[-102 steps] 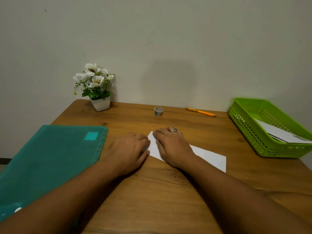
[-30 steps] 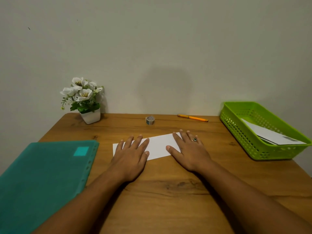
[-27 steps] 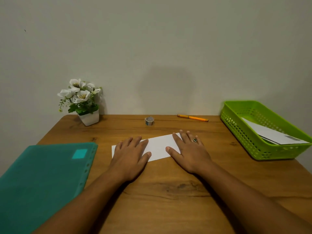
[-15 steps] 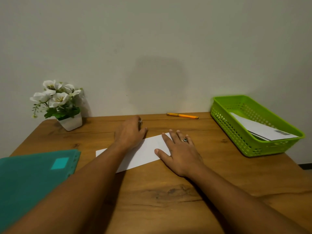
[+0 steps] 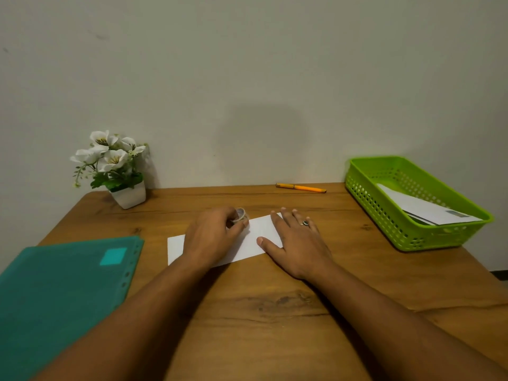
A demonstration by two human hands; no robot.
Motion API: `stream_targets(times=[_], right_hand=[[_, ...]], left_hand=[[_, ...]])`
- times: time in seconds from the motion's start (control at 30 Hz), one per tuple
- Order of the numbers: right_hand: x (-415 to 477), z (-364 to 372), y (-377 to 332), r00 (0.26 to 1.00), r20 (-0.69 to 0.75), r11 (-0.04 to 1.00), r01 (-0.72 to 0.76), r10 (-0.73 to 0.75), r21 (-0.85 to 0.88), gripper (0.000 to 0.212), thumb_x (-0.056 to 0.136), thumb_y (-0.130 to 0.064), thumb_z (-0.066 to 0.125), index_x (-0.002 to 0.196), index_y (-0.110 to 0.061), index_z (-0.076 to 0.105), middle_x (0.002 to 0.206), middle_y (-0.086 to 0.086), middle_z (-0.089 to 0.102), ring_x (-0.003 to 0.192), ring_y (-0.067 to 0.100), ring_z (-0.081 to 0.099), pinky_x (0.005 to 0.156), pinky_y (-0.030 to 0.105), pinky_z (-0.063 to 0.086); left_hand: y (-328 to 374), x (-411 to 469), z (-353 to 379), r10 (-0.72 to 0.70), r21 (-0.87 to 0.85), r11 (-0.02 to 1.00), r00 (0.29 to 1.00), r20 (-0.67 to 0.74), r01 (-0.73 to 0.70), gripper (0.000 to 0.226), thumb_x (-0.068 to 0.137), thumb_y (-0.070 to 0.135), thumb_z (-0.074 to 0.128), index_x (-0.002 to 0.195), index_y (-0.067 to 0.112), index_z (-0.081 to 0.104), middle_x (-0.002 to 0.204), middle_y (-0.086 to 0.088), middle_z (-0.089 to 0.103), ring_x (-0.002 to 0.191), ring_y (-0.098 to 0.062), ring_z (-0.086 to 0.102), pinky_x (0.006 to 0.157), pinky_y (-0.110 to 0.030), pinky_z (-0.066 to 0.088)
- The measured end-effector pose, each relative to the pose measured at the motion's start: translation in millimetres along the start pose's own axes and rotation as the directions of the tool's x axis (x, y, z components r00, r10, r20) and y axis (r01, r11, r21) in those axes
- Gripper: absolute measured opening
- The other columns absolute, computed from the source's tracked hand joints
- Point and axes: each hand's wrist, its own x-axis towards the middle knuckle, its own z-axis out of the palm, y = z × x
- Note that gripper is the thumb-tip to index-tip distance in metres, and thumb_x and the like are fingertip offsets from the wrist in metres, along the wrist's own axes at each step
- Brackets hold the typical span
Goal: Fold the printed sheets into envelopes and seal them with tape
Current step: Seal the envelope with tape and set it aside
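Note:
A white sheet folded into a long envelope shape [image 5: 254,240] lies flat in the middle of the wooden table [image 5: 275,312]. My right hand [image 5: 297,246] presses flat on its right end, fingers straight, a ring on one finger. My left hand [image 5: 213,236] hovers over the sheet's left half with its fingers curled round a small roll of tape [image 5: 239,215], held at the sheet's far edge. The middle of the sheet is hidden under my left hand.
A teal folder [image 5: 60,295] covers the left of the table. A green plastic basket [image 5: 406,232] with folded white envelopes [image 5: 423,210] stands at the right. An orange pen [image 5: 301,187] lies by the wall, and a white flower pot [image 5: 129,194] sits at the back left.
My left hand left the sheet, reached to the tape roll near the wall, picked it up and brought it back to the sheet. My right hand stayed pressing the sheet.

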Motion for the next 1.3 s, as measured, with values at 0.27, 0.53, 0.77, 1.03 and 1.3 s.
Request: stream_targets(times=[0.27,0.53,0.77,1.03,1.3], right_hand=[[-23.0,-2.3,-15.0,0.918,-0.355,0.967,0.228,-0.174,0.117,0.035,0.097,-0.047,0.062,0.121,-0.022,0.07,0.119,-0.007,0.071,0.113,0.012,0.062,0.117,0.041,0.036],[-17.7,0.7,-39.4,0.941,-0.328,0.94,0.18,-0.079,0.291,0.019,0.098,-0.03,0.065,0.113,-0.023,0.074,0.105,-0.009,0.074,0.094,0.008,0.064,0.083,0.035,0.055],[-13.9,3.7,-36.4,0.943,-0.332,0.916,0.15,-0.02,0.372,0.019,0.097,-0.032,0.068,0.112,-0.024,0.076,0.105,-0.01,0.075,0.092,0.006,0.066,0.079,0.035,0.06],[-16.8,2.0,-35.0,0.936,-0.351,0.877,0.167,0.002,0.45,0.016,0.097,-0.029,0.069,0.108,-0.024,0.079,0.099,-0.011,0.076,0.088,0.002,0.066,0.076,0.029,0.06],[-20.1,2.8,-36.3,0.911,-0.405,0.914,0.229,-0.08,0.336,0.013,0.096,-0.027,0.069,0.105,-0.022,0.078,0.097,-0.009,0.075,0.085,0.006,0.065,0.074,0.035,0.058]], left_hand=[[-4.4,-41.0,8.6,0.058,-0.013,0.998,0.998,-0.035,-0.058,0.029,0.097,0.052,0.058,0.106,0.028,0.071,0.091,0.012,0.059,0.085,-0.008,0.052,0.062,-0.025,0.037],[-3.6,-42.3,9.0,0.102,-0.004,0.995,0.995,-0.025,-0.102,0.027,0.099,0.049,0.055,0.111,0.029,0.07,0.093,0.011,0.057,0.087,-0.007,0.049,0.063,-0.022,0.035],[-3.9,-43.2,7.7,0.134,-0.011,0.991,0.991,-0.016,-0.134,0.027,0.1,0.046,0.055,0.115,0.029,0.07,0.096,0.01,0.058,0.089,-0.007,0.048,0.065,-0.023,0.039],[-1.2,-44.6,6.5,0.118,-0.033,0.992,0.993,-0.017,-0.119,0.03,0.098,0.05,0.057,0.114,0.028,0.071,0.103,0.009,0.063,0.093,-0.007,0.051,0.068,-0.024,0.044],[0.6,-46.1,5.0,0.14,-0.007,0.99,0.99,-0.025,-0.14,0.031,0.098,0.051,0.058,0.112,0.028,0.073,0.102,0.008,0.065,0.093,-0.008,0.052,0.067,-0.024,0.041]])
